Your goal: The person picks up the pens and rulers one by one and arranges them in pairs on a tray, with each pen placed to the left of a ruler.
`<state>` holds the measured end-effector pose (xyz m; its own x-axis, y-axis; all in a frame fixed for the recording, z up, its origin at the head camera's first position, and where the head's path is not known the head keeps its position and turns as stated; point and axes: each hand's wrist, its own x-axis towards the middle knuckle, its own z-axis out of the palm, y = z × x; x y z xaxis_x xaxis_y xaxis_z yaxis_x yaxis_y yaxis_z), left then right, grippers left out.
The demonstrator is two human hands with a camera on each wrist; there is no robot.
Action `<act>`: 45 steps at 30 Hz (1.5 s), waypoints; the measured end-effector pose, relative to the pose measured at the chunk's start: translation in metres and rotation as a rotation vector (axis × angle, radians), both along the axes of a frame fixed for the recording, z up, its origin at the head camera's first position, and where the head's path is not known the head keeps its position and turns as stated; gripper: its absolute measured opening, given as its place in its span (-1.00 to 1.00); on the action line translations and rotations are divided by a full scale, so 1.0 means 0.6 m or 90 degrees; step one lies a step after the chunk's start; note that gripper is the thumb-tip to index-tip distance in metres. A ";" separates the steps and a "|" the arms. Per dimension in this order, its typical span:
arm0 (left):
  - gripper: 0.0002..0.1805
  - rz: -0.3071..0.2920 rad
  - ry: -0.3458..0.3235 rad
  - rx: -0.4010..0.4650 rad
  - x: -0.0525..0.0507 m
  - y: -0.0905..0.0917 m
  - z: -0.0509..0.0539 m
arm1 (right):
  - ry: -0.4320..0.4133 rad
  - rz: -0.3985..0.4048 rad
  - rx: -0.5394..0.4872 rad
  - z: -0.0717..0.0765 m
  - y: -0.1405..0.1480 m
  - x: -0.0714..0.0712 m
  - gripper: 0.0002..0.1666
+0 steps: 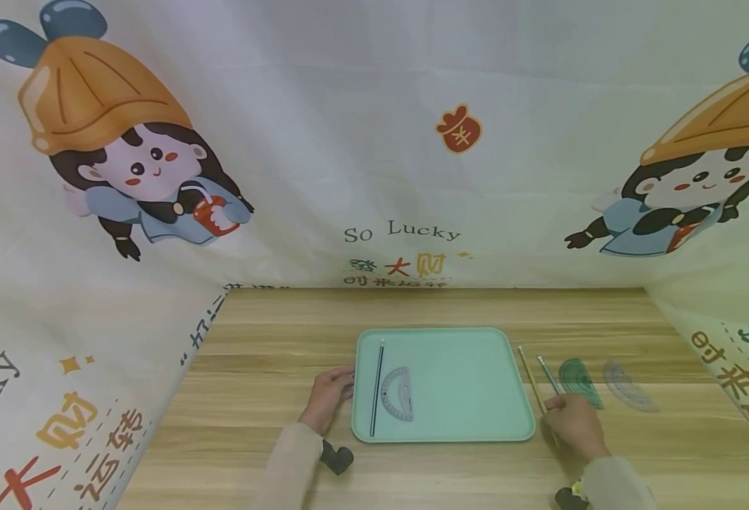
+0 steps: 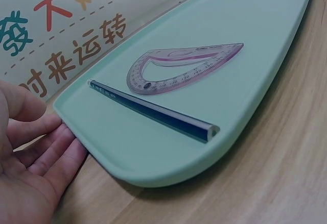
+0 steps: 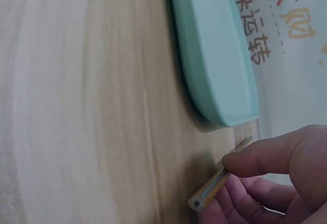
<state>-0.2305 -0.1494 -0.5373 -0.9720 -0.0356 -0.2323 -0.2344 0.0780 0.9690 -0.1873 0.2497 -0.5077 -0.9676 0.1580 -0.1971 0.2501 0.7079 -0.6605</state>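
Note:
On the pale green tray (image 1: 457,389) lie a dark blue pencil (image 1: 377,389) and, to its right, a clear protractor (image 2: 134,78) with a purple tint. My left hand (image 1: 328,397) is at the tray's left side, its extended fingers (image 2: 64,155) touching the outside of the rim, thumb held apart. To the right of the tray, my right hand (image 1: 575,423) pinches a yellow pencil (image 3: 208,193) between thumb and fingers, low over the wood. A light blue-green pencil (image 1: 549,372) lies just beyond that hand, its lower part hidden.
A green protractor (image 1: 577,379) and another clear protractor (image 1: 627,387) lie right of the pencils on the wooden table (image 1: 272,333). A printed white cloth (image 1: 323,142) closes off the back and both sides. Dark wrist devices (image 1: 337,457) sit by the sleeves.

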 end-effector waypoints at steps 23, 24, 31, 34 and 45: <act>-0.61 0.004 0.002 -0.009 -0.001 -0.001 -0.003 | -0.094 -0.009 -0.252 0.016 -0.007 -0.007 -0.46; -0.60 0.002 0.003 -0.008 -0.001 -0.001 -0.003 | -0.093 -0.011 -0.257 0.017 -0.009 -0.007 -0.46; -0.60 -0.011 0.005 -0.004 -0.001 -0.001 -0.005 | -0.095 -0.008 -0.328 0.025 -0.031 -0.002 -0.43; -0.60 -0.009 0.003 0.001 0.000 -0.001 -0.003 | -0.092 0.000 -0.350 0.023 -0.041 -0.002 -0.42; -0.60 -0.002 0.000 0.001 0.000 -0.001 -0.002 | -0.103 0.031 -0.381 0.019 -0.086 -0.009 -0.42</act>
<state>-0.2307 -0.1498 -0.5384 -0.9720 -0.0319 -0.2328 -0.2346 0.0775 0.9690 -0.1927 0.1981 -0.4964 -0.9216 -0.0692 -0.3820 0.3563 0.2395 -0.9031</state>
